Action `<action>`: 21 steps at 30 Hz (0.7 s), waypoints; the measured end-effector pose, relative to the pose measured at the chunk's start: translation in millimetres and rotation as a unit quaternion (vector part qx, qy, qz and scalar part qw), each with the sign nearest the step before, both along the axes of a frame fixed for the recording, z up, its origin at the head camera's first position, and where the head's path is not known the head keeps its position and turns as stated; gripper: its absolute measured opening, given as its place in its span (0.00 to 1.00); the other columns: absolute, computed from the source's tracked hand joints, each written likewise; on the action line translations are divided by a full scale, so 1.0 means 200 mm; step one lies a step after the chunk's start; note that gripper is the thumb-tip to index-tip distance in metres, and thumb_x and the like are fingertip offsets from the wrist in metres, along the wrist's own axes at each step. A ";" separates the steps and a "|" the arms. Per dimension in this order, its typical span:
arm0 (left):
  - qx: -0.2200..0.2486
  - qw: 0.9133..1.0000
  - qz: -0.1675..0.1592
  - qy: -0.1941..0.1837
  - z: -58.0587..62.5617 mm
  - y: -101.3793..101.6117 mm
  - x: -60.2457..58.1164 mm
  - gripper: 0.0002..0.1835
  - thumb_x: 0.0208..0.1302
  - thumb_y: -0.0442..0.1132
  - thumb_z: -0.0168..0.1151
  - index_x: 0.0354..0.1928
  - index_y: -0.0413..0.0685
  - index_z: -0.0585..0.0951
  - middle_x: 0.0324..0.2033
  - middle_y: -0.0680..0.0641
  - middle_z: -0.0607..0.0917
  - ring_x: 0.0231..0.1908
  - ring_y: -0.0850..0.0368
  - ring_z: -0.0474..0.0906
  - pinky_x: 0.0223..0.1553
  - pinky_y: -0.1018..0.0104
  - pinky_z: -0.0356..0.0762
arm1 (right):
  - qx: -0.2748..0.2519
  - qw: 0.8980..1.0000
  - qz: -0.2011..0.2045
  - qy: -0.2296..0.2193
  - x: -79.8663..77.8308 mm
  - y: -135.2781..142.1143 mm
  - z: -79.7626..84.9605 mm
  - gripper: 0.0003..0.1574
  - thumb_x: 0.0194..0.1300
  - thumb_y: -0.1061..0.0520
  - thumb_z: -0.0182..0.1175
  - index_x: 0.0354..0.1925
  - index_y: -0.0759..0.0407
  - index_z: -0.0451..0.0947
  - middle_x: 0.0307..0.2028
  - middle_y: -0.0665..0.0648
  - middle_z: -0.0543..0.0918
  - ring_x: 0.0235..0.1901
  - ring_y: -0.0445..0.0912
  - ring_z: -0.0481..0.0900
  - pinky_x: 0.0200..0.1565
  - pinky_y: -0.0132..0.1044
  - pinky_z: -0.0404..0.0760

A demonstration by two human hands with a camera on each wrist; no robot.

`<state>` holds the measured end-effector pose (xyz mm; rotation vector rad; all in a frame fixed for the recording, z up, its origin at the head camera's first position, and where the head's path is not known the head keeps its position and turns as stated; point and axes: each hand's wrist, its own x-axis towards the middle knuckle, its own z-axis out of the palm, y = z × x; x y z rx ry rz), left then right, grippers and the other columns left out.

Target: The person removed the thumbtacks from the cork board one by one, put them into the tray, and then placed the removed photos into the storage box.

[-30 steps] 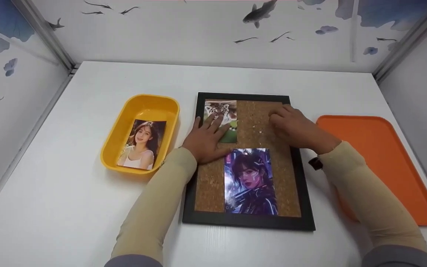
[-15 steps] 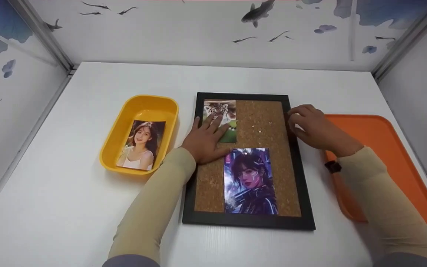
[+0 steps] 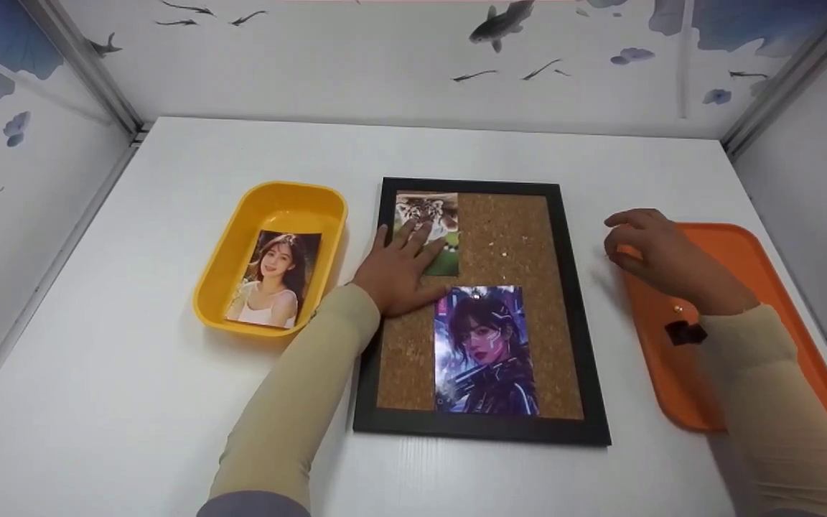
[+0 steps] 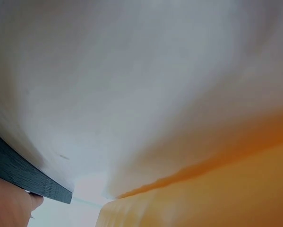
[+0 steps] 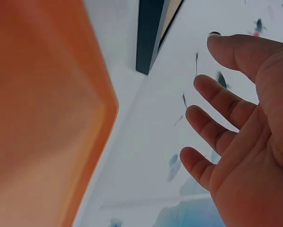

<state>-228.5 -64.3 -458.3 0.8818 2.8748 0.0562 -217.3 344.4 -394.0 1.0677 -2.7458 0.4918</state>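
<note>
Tiger photo (image 3: 432,208) is lying at the corkboard's (image 3: 507,215) far-left corner, under the left hand's (image 3: 399,276) straight, spread fingers. Right hand (image 3: 661,251) has just shifted off the board and is now hovering near the orange tray (image 3: 762,301), fingers loosely curved; cannot tell whether anything is being pinched. Left hand alone is now steadying the photo. Purple portrait (image 3: 489,352) is lying nearer the person than the left fingers; yellow tub (image 3: 214,283) is sitting left of them.

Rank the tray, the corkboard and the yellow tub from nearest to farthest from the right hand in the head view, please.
1. Orange tray: overlapped by the right hand.
2. Corkboard: left of that hand.
3. Yellow tub: much farther left.
</note>
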 end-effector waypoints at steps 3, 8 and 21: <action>-0.003 1.000 0.001 0.000 0.01 0.00 0.00 0.49 0.63 0.80 0.25 0.80 0.64 0.43 0.79 0.48 0.39 0.77 0.47 0.31 0.72 0.40 0.28 | -0.012 1.000 0.012 0.008 0.02 0.05 0.01 0.20 0.52 0.78 0.68 0.31 0.55 0.76 0.50 0.67 0.78 0.54 0.65 0.71 0.49 0.61 0.72; -0.002 1.000 0.000 -0.001 0.01 0.00 0.00 0.48 0.63 0.80 0.25 0.80 0.63 0.43 0.78 0.48 0.38 0.77 0.47 0.31 0.71 0.39 0.28 | -0.011 1.000 0.001 0.006 0.05 0.12 0.01 0.20 0.51 0.78 0.69 0.30 0.55 0.78 0.49 0.69 0.78 0.54 0.66 0.72 0.48 0.62 0.73; -0.002 1.000 -0.005 0.003 0.01 0.00 0.00 0.48 0.64 0.79 0.24 0.80 0.61 0.44 0.78 0.47 0.40 0.77 0.47 0.32 0.71 0.39 0.29 | 0.001 0.993 -0.070 -0.092 0.12 0.29 -0.03 0.19 0.53 0.76 0.69 0.28 0.52 0.80 0.50 0.65 0.79 0.55 0.62 0.72 0.50 0.60 0.74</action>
